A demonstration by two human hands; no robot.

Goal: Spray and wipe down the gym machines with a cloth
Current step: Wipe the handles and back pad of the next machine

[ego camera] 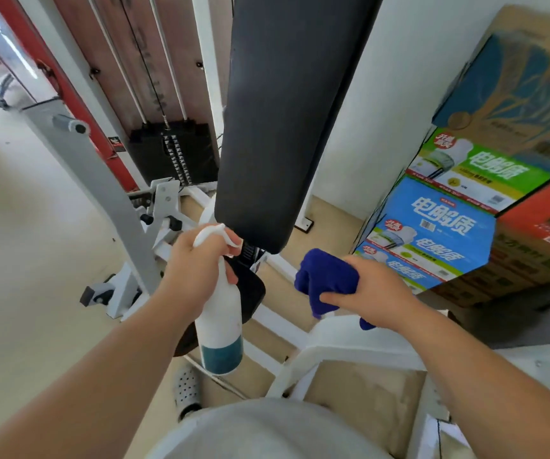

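Note:
My left hand (197, 263) grips a white spray bottle (220, 326) with a teal band at its base, its nozzle pointing at the lower end of a long black back pad (283, 111) that stands nearly upright in the middle of the view. A bunched blue cloth (325, 276) is held in my right hand (369, 289), just right of and below the pad's bottom edge, not touching it. A small black seat pad (250, 293) shows behind the bottle. The machine's white frame (333, 339) runs under both hands.
A black weight stack (174, 154) with cables stands behind the pad. A grey slanted beam (101, 180) crosses the left side. Stacked cardboard boxes (449, 220) fill the right, close to my right hand. My perforated grey shoe (185, 389) is on the beige floor.

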